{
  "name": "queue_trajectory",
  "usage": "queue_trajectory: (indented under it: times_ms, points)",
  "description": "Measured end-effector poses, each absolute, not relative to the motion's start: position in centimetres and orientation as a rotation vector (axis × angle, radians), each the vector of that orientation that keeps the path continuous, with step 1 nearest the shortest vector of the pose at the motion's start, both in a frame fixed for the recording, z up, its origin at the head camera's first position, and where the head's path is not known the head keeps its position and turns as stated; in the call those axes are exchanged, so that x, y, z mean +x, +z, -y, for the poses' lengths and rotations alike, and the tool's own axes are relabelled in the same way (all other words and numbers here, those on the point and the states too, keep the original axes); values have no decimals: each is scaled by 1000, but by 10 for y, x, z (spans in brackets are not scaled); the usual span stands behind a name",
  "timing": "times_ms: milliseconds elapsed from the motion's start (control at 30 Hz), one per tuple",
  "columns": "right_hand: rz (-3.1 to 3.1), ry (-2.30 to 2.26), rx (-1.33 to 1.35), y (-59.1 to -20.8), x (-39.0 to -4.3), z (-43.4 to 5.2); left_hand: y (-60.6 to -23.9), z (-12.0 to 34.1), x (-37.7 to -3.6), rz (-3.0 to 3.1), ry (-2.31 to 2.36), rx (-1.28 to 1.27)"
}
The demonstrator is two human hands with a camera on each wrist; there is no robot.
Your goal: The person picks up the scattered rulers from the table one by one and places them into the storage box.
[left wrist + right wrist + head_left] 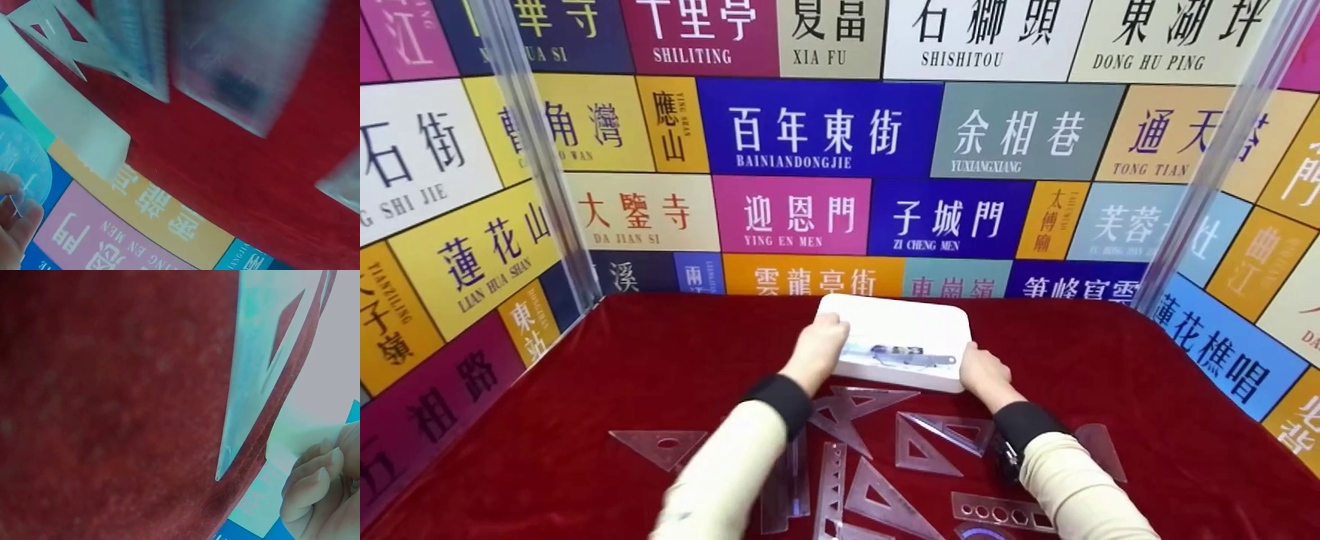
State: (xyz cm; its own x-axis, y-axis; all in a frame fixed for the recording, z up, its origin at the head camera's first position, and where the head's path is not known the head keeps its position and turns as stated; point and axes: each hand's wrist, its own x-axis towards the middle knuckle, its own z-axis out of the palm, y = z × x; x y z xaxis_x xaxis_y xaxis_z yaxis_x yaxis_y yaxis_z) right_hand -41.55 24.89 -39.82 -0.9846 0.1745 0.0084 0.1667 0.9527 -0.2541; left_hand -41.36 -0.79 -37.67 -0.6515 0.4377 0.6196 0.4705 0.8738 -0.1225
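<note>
1. At 12 o'clock on the counter [1185,450] lies a flat white tray [904,322] with rounded corners; a clear ruler [911,354] with dark marks lies in it along its near edge.
2. Left hand [817,346] grips the tray's 9 o'clock edge, its fingers [17,225] curled and pinching a clear round piece [22,160], as the left wrist view shows.
3. Right hand [986,375] holds the tray's near 3 o'clock corner, fingers [306,486] curled round the edge.
4. Toward 6 o'clock, between the forearms, clear plastic set squares [859,409] and a hole stencil [1001,514] lie scattered, some overlapping; one triangle [660,444] lies apart at 8 o'clock.
5. Red velvet-like cloth covers the counter; colourful sign panels [825,127] wall it in.
</note>
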Motion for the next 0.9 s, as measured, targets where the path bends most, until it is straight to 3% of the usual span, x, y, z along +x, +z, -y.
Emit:
queue_trajectory:
  times_ms: [233, 367, 467, 533, 700, 900]
  points:
    - [3099, 376, -274, -397, -413, -244, -403, -6, -437, 2657, -69, -597]
    - [3092, 374, -258, -397, -412, -245, -469, -3, -506, 2578, -167, -731]
    - [3096, 362, -271, -398, -413, -248, -491, -4, -532, 2577, -134, -787]
    - [3098, 369, -272, -399, -413, -247, -467, -2, -508, 2668, -78, -691]
    - [3103, 390, -273, -399, -414, -246, -394, 3, -430, 2974, -16, -144]
    - [3099, 389, -304, -397, -414, -245, -384, 11, -417, 3035, -233, -7]
